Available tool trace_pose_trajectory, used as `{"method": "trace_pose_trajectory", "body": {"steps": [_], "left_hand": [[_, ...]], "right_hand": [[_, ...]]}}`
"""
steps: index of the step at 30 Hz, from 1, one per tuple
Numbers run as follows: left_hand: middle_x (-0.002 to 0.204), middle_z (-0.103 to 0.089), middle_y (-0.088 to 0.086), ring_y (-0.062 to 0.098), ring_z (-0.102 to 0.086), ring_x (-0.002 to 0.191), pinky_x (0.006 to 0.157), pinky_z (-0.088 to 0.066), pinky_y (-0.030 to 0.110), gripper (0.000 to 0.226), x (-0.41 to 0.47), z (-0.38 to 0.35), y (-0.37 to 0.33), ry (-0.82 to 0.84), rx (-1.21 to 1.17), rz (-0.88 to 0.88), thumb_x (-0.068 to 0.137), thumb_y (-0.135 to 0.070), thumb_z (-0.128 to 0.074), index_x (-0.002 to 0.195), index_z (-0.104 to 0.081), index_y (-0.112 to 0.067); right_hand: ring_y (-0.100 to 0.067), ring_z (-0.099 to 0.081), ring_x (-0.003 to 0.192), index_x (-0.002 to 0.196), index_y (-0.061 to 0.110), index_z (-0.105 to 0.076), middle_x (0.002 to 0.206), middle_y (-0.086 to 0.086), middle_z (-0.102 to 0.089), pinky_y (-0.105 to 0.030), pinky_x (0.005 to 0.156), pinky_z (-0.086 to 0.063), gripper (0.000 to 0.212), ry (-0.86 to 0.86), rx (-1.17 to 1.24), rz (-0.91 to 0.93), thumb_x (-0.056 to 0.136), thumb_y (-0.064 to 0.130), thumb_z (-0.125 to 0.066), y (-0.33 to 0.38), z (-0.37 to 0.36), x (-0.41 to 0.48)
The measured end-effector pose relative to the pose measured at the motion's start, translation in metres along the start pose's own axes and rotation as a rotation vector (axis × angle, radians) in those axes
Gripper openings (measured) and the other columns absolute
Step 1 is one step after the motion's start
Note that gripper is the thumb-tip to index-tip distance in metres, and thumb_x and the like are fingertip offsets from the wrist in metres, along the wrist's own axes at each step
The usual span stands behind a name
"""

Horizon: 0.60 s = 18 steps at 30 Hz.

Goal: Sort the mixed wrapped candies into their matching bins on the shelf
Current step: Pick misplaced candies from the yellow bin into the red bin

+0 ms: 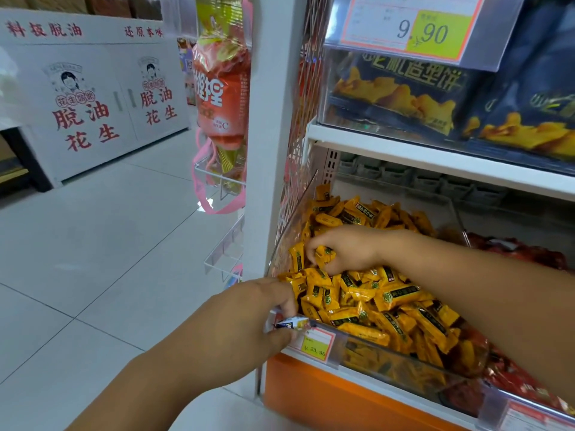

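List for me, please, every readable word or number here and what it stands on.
"9.90": price tag above the dark blue bags.
"¥ 23.90": yellow tag on the bin front.
"脱油花生": white cabinet doors.
"科技脱油", "还原本味": the cabinet's top band.
"造型饼": those bags, first characters unclear.
Yellow candies, the white candy the left hand pinches: too small.

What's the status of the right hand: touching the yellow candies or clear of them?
Touching. The head view shows the right hand with its fingers curled round yellow candies on the pile in the clear bin.
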<state>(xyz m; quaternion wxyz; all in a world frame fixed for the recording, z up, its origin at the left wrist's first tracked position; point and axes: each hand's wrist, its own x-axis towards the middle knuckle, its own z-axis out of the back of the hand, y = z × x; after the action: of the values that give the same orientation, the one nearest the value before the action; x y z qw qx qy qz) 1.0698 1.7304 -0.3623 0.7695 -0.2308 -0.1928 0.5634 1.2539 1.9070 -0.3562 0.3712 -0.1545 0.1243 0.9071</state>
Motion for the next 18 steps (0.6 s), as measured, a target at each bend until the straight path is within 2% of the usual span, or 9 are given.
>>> {"method": "trace_pose_trajectory", "body": {"steps": [3, 5, 6, 8, 10, 13, 18], "left_hand": [[0.094, -0.056, -0.023, -0.009, -0.05, 0.094, 0.072, -0.042, 0.012, 0.009, 0.001, 0.0, -0.002, -0.002, 0.013, -0.005, 0.087, -0.035, -0.065, 0.085, -0.056, -0.034], [0.093, -0.056, -0.021, -0.007, -0.05, 0.093, 0.066, -0.037, 0.01, 0.009, 0.001, 0.0, -0.004, -0.003, 0.024, -0.008, 0.087, -0.034, -0.065, 0.085, -0.056, -0.033], [0.092, -0.056, -0.02, -0.006, -0.05, 0.094, 0.066, -0.037, 0.01, 0.008, 0.002, 0.001, -0.004, -0.007, 0.031, -0.012, 0.087, -0.033, -0.065, 0.085, -0.057, -0.032], [0.091, -0.057, -0.02, -0.005, -0.051, 0.094, 0.068, -0.04, 0.011, 0.008, 0.002, 0.0, -0.007, -0.021, 0.046, -0.017, 0.088, -0.034, -0.064, 0.086, -0.058, -0.031], [0.091, -0.059, -0.02, -0.004, -0.053, 0.092, 0.073, -0.044, 0.014, 0.008, 0.003, -0.001, -0.009, -0.042, 0.074, -0.015, 0.088, -0.036, -0.064, 0.087, -0.057, -0.032], [0.092, -0.06, -0.016, 0.002, -0.055, 0.088, 0.077, -0.048, 0.025, 0.01, 0.007, -0.006, -0.017, -0.072, 0.113, -0.02, 0.088, -0.039, -0.062, 0.089, -0.054, -0.035], [0.087, -0.062, -0.014, 0.004, -0.057, 0.08, 0.072, -0.05, 0.03, 0.012, 0.014, -0.018, -0.034, -0.124, 0.059, -0.01, 0.09, -0.042, -0.059, 0.091, -0.05, -0.034]], "right_hand": [[-0.013, -0.048, 0.066, 0.101, 0.036, -0.057, 0.078, 0.004, -0.053, -0.029, 0.056, -0.038, 0.021, -0.055, 0.098, -0.013, 0.086, 0.027, -0.068, -0.009, 0.011, -0.019], [-0.016, -0.054, 0.075, 0.097, 0.038, -0.057, 0.093, 0.001, -0.06, -0.033, 0.067, -0.046, 0.021, -0.112, 0.203, -0.011, 0.085, 0.025, -0.069, -0.019, 0.019, -0.034], [-0.014, -0.054, 0.077, 0.098, 0.034, -0.058, 0.099, 0.001, -0.06, -0.031, 0.07, -0.046, 0.021, -0.15, 0.255, -0.014, 0.085, 0.022, -0.07, -0.023, 0.023, -0.042], [-0.007, -0.052, 0.074, 0.097, 0.029, -0.06, 0.1, 0.002, -0.059, -0.018, 0.065, -0.043, 0.022, -0.239, 0.364, -0.013, 0.084, 0.015, -0.072, -0.03, 0.029, -0.057], [-0.009, -0.055, 0.08, 0.094, 0.032, -0.059, 0.107, 0.0, -0.06, -0.015, 0.066, -0.044, 0.026, -0.314, 0.45, -0.005, 0.083, 0.014, -0.073, -0.036, 0.034, -0.07], [-0.021, -0.059, 0.103, 0.102, 0.033, -0.06, 0.119, 0.002, -0.058, -0.017, 0.08, -0.047, 0.033, -0.327, 0.552, -0.015, 0.082, 0.011, -0.073, -0.043, 0.034, -0.086], [-0.011, -0.051, 0.118, 0.124, 0.035, -0.053, 0.133, 0.008, -0.051, -0.004, 0.086, -0.04, 0.058, -0.316, 0.557, -0.069, 0.08, 0.004, -0.074, -0.056, 0.031, -0.104]]}}
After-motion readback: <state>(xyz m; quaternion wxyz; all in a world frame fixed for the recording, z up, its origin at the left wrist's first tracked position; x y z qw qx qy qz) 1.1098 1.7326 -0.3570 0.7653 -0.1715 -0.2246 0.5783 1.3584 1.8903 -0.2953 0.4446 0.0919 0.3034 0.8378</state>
